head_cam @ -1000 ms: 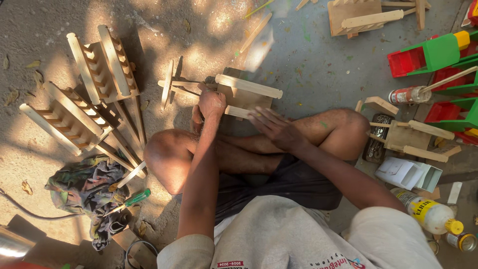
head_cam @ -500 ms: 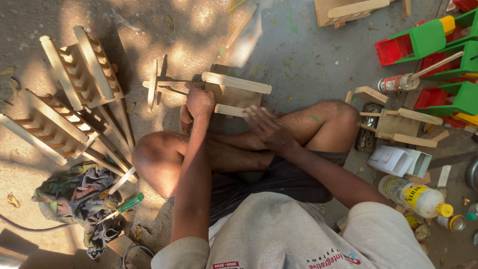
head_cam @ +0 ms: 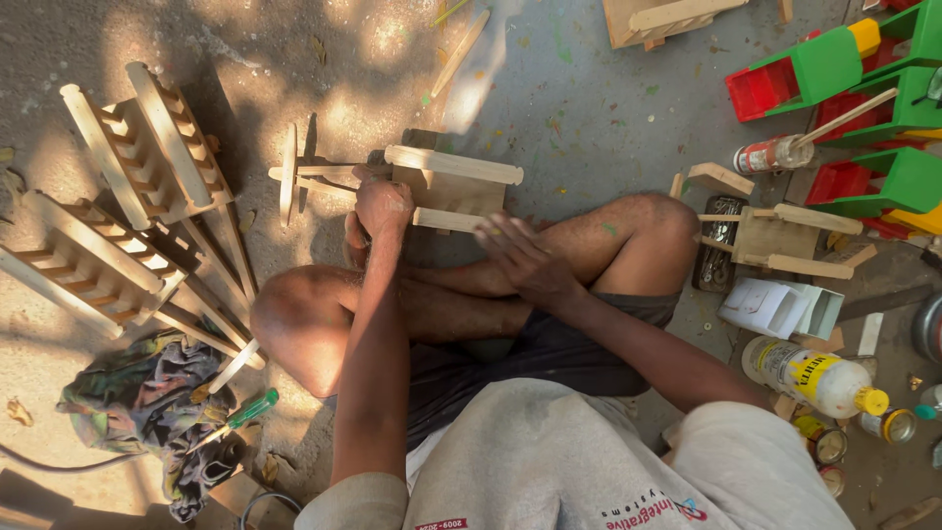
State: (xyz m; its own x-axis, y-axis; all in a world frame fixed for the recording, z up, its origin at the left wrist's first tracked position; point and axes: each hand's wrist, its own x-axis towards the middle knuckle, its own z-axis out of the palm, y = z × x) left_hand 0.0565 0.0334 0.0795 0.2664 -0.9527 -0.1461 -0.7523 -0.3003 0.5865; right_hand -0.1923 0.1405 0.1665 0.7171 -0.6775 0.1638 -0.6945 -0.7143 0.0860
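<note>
Concrete floor, paint-flecked, carries the work. Unpainted wooden toy frame lies just beyond the crossed shins. Left hand is closed around its axle end; right hand rests fingers spread against its near rail. Wooden ladder racks lie toward the floor's left edge.

My left hand hid what it gripped on the wooden toy frame; my right hand blurred.

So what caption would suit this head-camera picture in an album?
Seated cross-legged on the ground, a person steadies an unpainted wooden toy frame with the left hand and right hand, painted toys nearby.
</note>
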